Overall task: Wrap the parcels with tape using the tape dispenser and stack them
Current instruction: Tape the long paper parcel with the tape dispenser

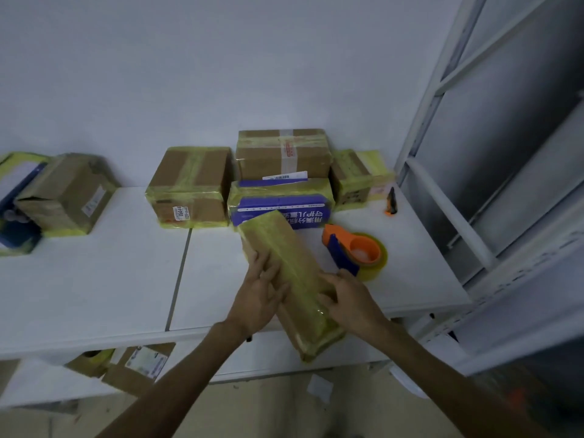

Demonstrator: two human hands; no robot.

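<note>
Sitting at the far left of the white table is a blue parcel with yellow tape, and leaning against its right side is a tilted brown box with a white label. Below the table's near edge, toward the left, more cardboard boxes lie on a lower level. Further right, against the wall, stands a taped box bound in yellowish tape. Just beside it is a stack of two: a brown carton rests on a blue printed parcel.

In front of that stack, near the middle, both hands hold the long parcel, a slim brown box covered in yellowish tape. It lies at an angle, its far end close to the blue printed parcel and its near end sticking out past the table's near edge; whether it touches the tabletop cannot be told. The left hand lies on the parcel's left side with its fingers stretched fairly straight and a little spread along the surface. The right hand grips the right side, its fingers curled onto the top face.

Just right of the parcel, the tape dispenser lies on the table, orange and dark blue with a roll of yellowish tape, touched by neither hand. Farther back sits a small taped box, and near it an orange and black cutter. A grey metal shelving frame fills the right.
</note>
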